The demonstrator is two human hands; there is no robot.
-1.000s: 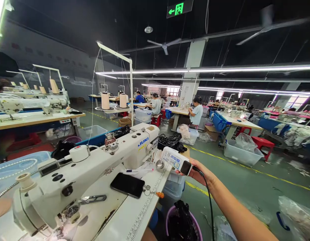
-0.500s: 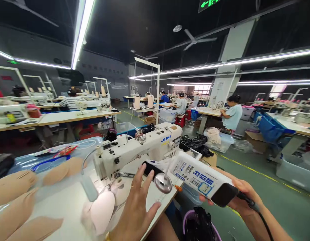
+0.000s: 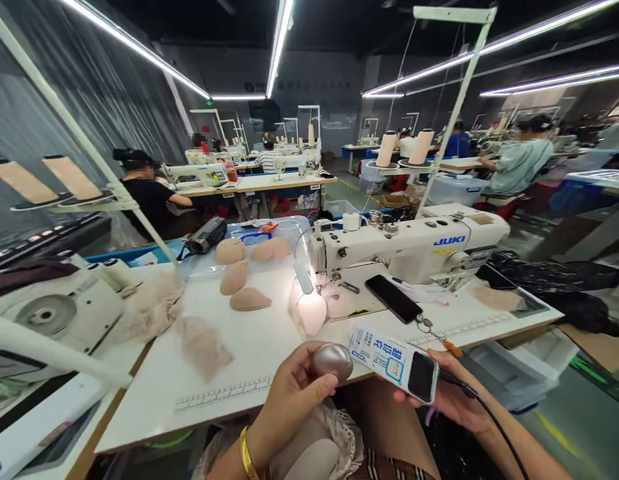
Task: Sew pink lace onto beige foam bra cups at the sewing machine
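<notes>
Snugly, the hands (image 3: 291, 393) (image 3: 459, 397) curl round a silver oval (image 3: 334, 361) (left) and blue-lettered device (image 3: 383, 360) (right), "JUKI" machine (image 3: 404, 241) beyond.

Silver disc (image 3: 333, 361) gripped, left hand (image 3: 294, 395) (formerly empty)

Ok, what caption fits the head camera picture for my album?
Left hand holds a silvery rounded thing, right hand a white gadget with a cable, near a sewing machine.
</notes>
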